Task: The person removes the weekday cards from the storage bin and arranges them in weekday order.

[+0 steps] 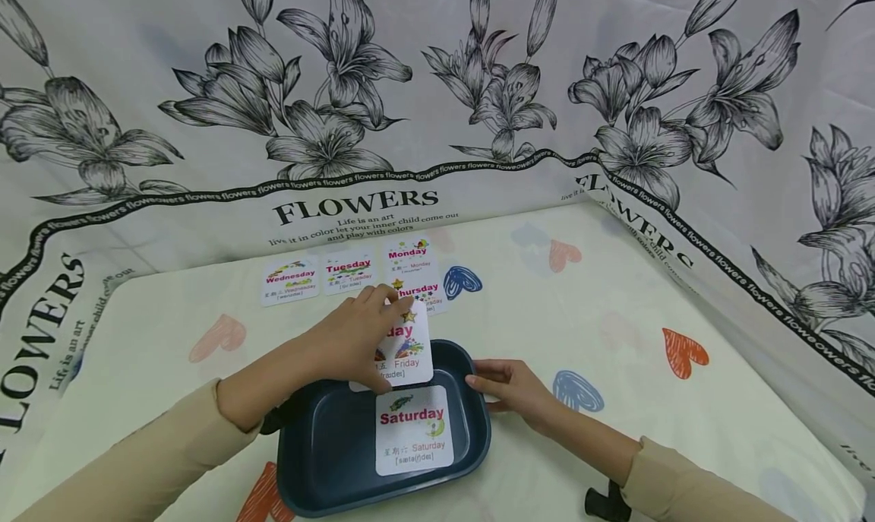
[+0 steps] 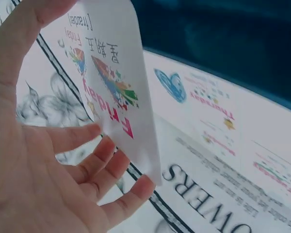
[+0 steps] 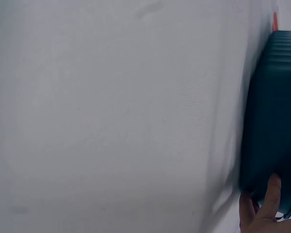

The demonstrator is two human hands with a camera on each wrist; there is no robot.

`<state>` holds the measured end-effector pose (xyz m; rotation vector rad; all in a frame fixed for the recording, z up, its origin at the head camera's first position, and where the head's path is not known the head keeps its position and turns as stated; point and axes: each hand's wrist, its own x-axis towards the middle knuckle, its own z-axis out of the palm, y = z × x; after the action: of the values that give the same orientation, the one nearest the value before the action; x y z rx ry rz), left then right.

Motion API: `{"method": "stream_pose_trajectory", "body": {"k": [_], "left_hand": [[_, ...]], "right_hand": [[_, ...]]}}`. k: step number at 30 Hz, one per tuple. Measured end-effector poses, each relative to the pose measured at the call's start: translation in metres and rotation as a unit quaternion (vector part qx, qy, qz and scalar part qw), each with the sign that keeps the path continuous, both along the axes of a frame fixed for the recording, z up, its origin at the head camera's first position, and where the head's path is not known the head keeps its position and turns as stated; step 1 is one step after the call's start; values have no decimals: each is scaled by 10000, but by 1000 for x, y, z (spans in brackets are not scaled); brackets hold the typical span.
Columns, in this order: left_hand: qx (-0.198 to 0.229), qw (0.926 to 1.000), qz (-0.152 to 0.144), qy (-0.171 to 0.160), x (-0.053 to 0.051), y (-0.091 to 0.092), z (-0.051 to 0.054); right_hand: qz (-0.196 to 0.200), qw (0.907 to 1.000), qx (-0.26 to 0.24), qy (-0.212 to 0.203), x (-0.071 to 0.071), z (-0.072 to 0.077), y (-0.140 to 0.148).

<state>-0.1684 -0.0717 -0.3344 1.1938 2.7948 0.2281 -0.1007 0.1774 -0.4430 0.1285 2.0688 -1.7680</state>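
My left hand [image 1: 357,330] holds a white Friday card [image 1: 414,359] between thumb and fingertips, tilted up above the far rim of a dark blue tray [image 1: 328,450]. In the left wrist view the Friday card [image 2: 117,82] stands on edge between the thumb and the other fingertips. A Saturday card [image 1: 414,431] lies face up in the tray's right half. My right hand [image 1: 516,394] grips the tray's right side near the far corner. The right wrist view shows its fingers [image 3: 271,199] against the tray's outer wall [image 3: 274,116].
Beyond the tray, Wednesday [image 1: 290,280], Tuesday [image 1: 349,270] and Monday [image 1: 410,254] cards lie in a row. A Thursday card [image 1: 434,294] sits below Monday, partly behind the left hand. The cream tablecloth [image 1: 547,302] has printed hearts; a flowered curtain [image 1: 492,127] borders the table.
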Motion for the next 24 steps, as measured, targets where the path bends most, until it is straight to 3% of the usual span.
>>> {"method": "stream_pose_trajectory", "body": {"k": [4, 11, 19, 24], "left_hand": [[-46, 9999, 86, -96, -13, -14, 0], [-80, 9981, 509, -344, -39, -36, 1], [-75, 9966, 604, -548, -60, -50, -3], [-105, 9957, 571, -725, -71, -55, -11]], "right_hand": [[17, 10000, 16, 17, 1, 0, 0], [22, 10000, 69, -25, -1, 2, 2], [12, 9999, 93, -61, -1, 3, 1], [-6, 9999, 95, -104, -2, 3, -1]]}}
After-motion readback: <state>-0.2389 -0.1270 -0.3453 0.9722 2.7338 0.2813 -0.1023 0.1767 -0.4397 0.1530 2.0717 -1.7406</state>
